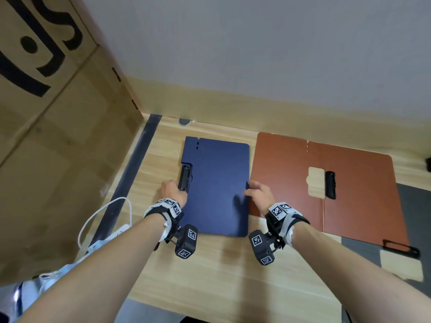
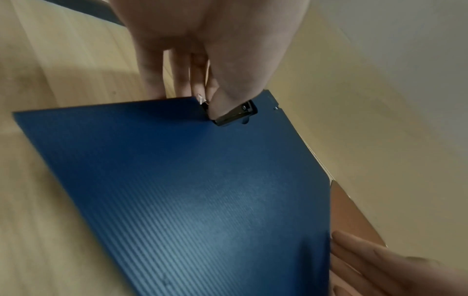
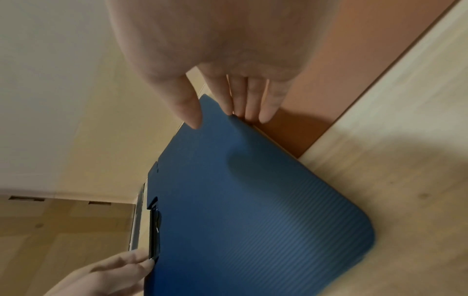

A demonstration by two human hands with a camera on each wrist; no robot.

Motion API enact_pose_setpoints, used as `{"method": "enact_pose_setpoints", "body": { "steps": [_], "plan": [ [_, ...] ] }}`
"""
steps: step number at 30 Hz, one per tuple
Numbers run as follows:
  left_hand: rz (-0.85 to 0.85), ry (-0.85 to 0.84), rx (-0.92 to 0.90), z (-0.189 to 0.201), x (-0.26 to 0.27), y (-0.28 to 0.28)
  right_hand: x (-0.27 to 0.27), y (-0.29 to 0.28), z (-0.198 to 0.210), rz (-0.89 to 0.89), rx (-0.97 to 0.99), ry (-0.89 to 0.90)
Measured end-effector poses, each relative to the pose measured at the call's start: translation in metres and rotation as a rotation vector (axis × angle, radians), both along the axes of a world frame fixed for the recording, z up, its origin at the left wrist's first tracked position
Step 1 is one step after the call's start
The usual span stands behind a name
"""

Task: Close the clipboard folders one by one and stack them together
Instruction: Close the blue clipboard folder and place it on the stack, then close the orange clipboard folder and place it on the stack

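**Both hands on the closed blue folder**

The blue folder (image 1: 217, 185) lies closed and flat on the wooden table (image 1: 210, 264), its black clip (image 1: 185, 178) showing through a notch on the left edge. The left hand (image 1: 173, 191) grasps that edge at the clip: the thumb presses on top of the clip while the fingers (image 2: 152, 80) reach down past the folder's rim. The right hand (image 1: 258, 194) grasps the opposite edge, thumb on the cover and fingers (image 3: 253, 100) at the rim. Just to the right, the brown folder (image 1: 349, 183) lies open and flat, its own black clip (image 1: 330, 184) in the middle. A large cardboard box (image 1: 58, 136) stands at the left.
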State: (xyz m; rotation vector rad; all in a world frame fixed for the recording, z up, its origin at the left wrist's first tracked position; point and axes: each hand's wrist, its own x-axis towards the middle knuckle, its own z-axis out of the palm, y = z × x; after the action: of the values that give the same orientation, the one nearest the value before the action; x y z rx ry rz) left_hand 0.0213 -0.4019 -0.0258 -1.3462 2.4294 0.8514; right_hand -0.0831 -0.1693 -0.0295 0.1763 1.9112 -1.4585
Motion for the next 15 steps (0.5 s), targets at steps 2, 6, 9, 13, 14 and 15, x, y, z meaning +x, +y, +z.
{"method": "enact_pose_setpoints", "body": {
  "steps": [2,6,9,13,14,15],
  "plan": [
    [-0.013,-0.029,-0.040,0.006,-0.005,0.005,0.000,0.003,0.001,0.019,0.018,0.006],
    [-0.033,0.020,-0.056,0.020,-0.022,0.029,-0.006,0.031,0.009,-0.005,0.048,0.012],
    [-0.096,0.083,-0.019,0.026,-0.040,0.054,-0.012,0.064,0.010,-0.053,0.079,0.004],
    [-0.192,0.152,0.057,0.031,-0.064,0.100,-0.021,0.122,0.014,-0.147,0.127,0.004],
    [-0.223,0.156,0.075,0.032,-0.070,0.112,-0.024,0.138,0.014,-0.166,0.142,-0.002],
    [-0.252,0.158,0.093,0.032,-0.075,0.125,-0.026,0.155,0.013,-0.190,0.149,-0.010]
  ]
}}
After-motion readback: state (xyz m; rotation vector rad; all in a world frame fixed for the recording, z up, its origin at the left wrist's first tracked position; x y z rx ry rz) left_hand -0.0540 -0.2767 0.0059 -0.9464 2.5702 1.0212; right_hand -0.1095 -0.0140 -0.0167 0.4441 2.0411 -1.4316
